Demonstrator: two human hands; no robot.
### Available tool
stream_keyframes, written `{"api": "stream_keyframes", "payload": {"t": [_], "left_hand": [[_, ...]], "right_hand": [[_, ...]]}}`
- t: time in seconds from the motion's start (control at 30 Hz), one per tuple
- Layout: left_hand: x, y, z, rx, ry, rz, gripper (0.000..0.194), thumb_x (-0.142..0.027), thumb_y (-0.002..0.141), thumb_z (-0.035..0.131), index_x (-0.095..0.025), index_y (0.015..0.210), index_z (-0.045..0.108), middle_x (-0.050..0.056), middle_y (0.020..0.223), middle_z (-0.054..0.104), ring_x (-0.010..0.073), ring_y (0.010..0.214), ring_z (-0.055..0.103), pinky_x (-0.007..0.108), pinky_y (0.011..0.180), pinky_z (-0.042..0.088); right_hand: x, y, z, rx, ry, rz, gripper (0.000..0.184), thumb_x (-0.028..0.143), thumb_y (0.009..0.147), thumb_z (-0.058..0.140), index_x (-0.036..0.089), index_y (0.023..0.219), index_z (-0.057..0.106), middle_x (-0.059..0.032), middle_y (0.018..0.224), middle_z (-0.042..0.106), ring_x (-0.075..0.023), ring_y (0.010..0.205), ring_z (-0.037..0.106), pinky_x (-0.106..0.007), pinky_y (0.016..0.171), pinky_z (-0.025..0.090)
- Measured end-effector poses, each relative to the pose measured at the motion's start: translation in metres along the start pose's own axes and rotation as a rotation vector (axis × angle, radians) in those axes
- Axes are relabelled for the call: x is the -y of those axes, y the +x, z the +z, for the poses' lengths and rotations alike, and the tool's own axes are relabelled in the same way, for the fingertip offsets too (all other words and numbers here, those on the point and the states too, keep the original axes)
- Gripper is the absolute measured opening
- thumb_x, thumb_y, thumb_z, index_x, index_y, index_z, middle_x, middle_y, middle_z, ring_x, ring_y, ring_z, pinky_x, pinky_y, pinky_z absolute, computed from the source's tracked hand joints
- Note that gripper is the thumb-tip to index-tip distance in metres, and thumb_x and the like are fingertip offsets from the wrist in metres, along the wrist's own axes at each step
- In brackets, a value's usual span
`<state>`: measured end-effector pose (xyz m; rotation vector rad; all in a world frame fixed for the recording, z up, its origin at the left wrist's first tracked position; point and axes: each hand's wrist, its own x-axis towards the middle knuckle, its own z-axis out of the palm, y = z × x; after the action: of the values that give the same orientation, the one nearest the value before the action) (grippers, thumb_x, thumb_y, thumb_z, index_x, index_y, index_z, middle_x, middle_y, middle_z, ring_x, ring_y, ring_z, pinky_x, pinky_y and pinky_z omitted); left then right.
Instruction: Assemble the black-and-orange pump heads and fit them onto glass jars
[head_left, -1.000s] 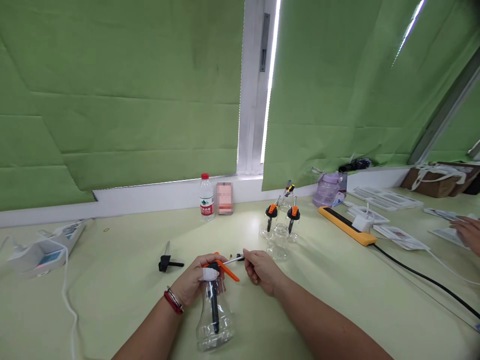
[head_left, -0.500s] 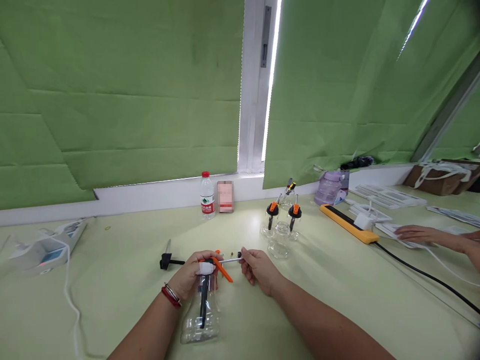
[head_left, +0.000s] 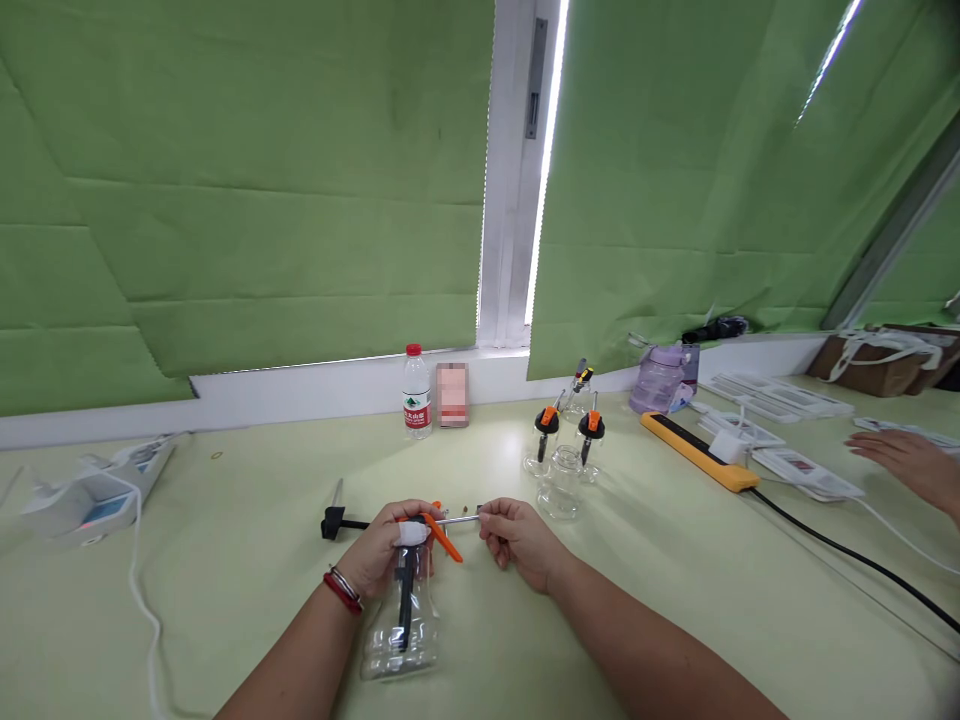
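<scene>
A clear flared bottle [head_left: 397, 640], with a long black part inside and an orange lever [head_left: 448, 540] at its top, stands in front of me. My left hand [head_left: 381, 550] is closed around its neck and white collar. My right hand [head_left: 517, 540] pinches the end of a thin metal rod [head_left: 459, 519] that runs out sideways from the bottle's top; its tip is hidden by the fingers. Left of my left hand, a black fitting [head_left: 332, 522] with a pale spike and a dark stem lies on the table. A tiny brown piece [head_left: 465, 509] lies beyond the rod.
Behind my right hand are an open clear jar [head_left: 559, 492] and several glass bottles with black-and-orange tops [head_left: 547, 420]. A water bottle [head_left: 417, 392] and phone [head_left: 452, 395] stand by the wall. Right: orange power strip [head_left: 697, 450] and another person's hand [head_left: 911, 465]. Left: white power strip [head_left: 112, 500].
My right fingers now cover the rod's dark end, which showed before. Both my hands stay almost in place. The other person's hand has moved right, off the white device.
</scene>
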<state>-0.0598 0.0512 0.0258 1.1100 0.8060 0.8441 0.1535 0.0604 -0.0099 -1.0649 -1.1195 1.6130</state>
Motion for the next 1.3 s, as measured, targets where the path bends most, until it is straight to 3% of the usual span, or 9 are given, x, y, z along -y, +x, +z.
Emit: {"api": "stream_keyframes", "payload": {"t": [0.13,0.27,0.33,0.43,0.7,0.87,1.03,1.17,1.3], "left_hand": [[-0.001,-0.001,0.001,-0.008,-0.014,-0.008,0.027,-0.019,0.065,0.060,-0.014,0.092,0.063,0.000,0.057,0.058,0.0143,0.045,0.053,0.033,0.049,0.047],[-0.002,-0.002,0.002,-0.020,0.001,-0.008,0.027,-0.020,0.065,0.061,-0.013,0.091,0.062,0.000,0.055,0.057,0.0141,0.043,0.052,0.033,0.048,0.046],[-0.002,-0.002,0.002,-0.027,-0.001,-0.001,0.026,-0.020,0.066,0.061,-0.013,0.091,0.062,0.000,0.055,0.056,0.0138,0.043,0.051,0.032,0.048,0.046],[-0.002,-0.002,0.002,-0.019,-0.009,0.001,0.025,-0.020,0.066,0.061,-0.013,0.090,0.062,0.000,0.056,0.056,0.0135,0.044,0.051,0.032,0.048,0.046],[-0.002,-0.001,-0.002,-0.005,-0.010,-0.005,0.025,-0.019,0.067,0.060,-0.014,0.091,0.062,0.000,0.056,0.057,0.0139,0.043,0.051,0.032,0.049,0.046],[-0.001,-0.001,-0.002,0.005,-0.001,-0.013,0.024,-0.019,0.067,0.059,-0.014,0.091,0.063,0.000,0.055,0.056,0.0142,0.042,0.051,0.032,0.048,0.045],[0.000,-0.002,-0.002,0.021,-0.007,-0.011,0.025,-0.018,0.067,0.059,-0.014,0.091,0.064,0.001,0.056,0.057,0.0151,0.042,0.053,0.032,0.048,0.046],[-0.002,-0.002,-0.004,0.008,-0.057,0.007,0.026,-0.018,0.065,0.060,-0.013,0.090,0.065,0.002,0.058,0.059,0.0167,0.045,0.056,0.033,0.049,0.047],[-0.005,-0.004,-0.008,-0.009,-0.196,0.076,0.024,-0.021,0.065,0.060,-0.013,0.087,0.065,0.004,0.061,0.061,0.0174,0.047,0.057,0.031,0.048,0.046]], "right_hand": [[-0.003,0.001,0.000,-0.014,-0.047,0.049,0.041,0.056,0.072,0.060,0.015,0.072,0.053,0.0035,0.050,0.054,-0.0048,0.032,0.035,-0.019,0.030,0.023],[-0.002,0.000,0.001,-0.001,0.051,-0.015,0.041,0.044,0.060,0.076,0.015,0.079,0.055,0.0027,0.059,0.059,-0.0063,0.042,0.046,-0.019,0.037,0.034],[-0.001,-0.001,0.001,-0.003,0.083,-0.007,0.041,0.046,0.061,0.075,0.014,0.078,0.056,0.0008,0.062,0.060,-0.0076,0.046,0.050,-0.020,0.040,0.038],[-0.002,0.000,0.002,-0.029,0.049,0.020,0.041,0.053,0.068,0.067,0.014,0.071,0.054,0.0003,0.057,0.058,-0.0072,0.040,0.046,-0.021,0.036,0.033],[-0.006,0.001,0.003,-0.028,0.150,-0.083,0.037,0.035,0.058,0.078,0.014,0.078,0.056,-0.0001,0.063,0.062,-0.0082,0.051,0.053,-0.022,0.048,0.042],[-0.005,0.001,0.005,-0.040,0.070,-0.034,0.035,0.046,0.067,0.069,0.015,0.071,0.053,0.0008,0.058,0.059,-0.0071,0.041,0.045,-0.021,0.038,0.034],[-0.009,0.005,0.002,-0.055,-0.007,-0.141,0.027,0.033,0.063,0.071,0.016,0.073,0.053,0.0049,0.055,0.055,-0.0061,0.043,0.043,-0.020,0.043,0.035],[-0.007,0.004,-0.001,-0.149,-0.235,-0.173,0.016,0.029,0.071,0.062,0.017,0.078,0.054,0.0052,0.055,0.052,-0.0091,0.047,0.047,-0.022,0.048,0.039],[-0.003,-0.001,0.005,-0.118,-0.975,-0.317,0.012,0.024,0.082,0.052,0.018,0.079,0.061,-0.0018,0.072,0.063,-0.0141,0.068,0.059,-0.025,0.062,0.042]]}}
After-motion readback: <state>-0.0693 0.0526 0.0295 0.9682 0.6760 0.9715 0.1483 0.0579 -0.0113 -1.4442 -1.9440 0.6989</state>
